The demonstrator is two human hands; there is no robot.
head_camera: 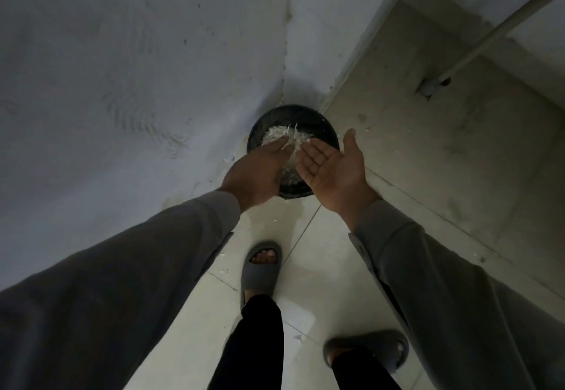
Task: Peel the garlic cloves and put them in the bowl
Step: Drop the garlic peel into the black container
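Head cam looks straight down into a dim corner of a room. Pale tiled floor (308,267) w/ thin grout lines, small white flecks scattered on it. Rough plastered wall (122,68) fills the left side and meets a second wall at the far corner. On the right a bare concrete slab or ledge (443,151) runs diagonally, w/ a pale pipe (504,23) crossing above it at far right.

Black round bin (293,151) stands on the floor right in the corner, touching or just beside both walls; can't tell which. Inside it, a heap of white papery garlic skins (287,139). No cloves or bowl in view.

Both arms in grey sleeves (137,261) reach out over the bin. Left hand (260,172) is back-up, fingers straight and pointing down-forward, tips in or on the skins; a few strands hang between the two hands. Right hand (333,166) is palm-up and tilted inward, fingers flat and together, thumb spread out to the far right; holds nothing. The fingertips of the two hands nearly meet above the bin.

Near edge: two feet in grey slide sandals (261,270), black trousers (260,343).
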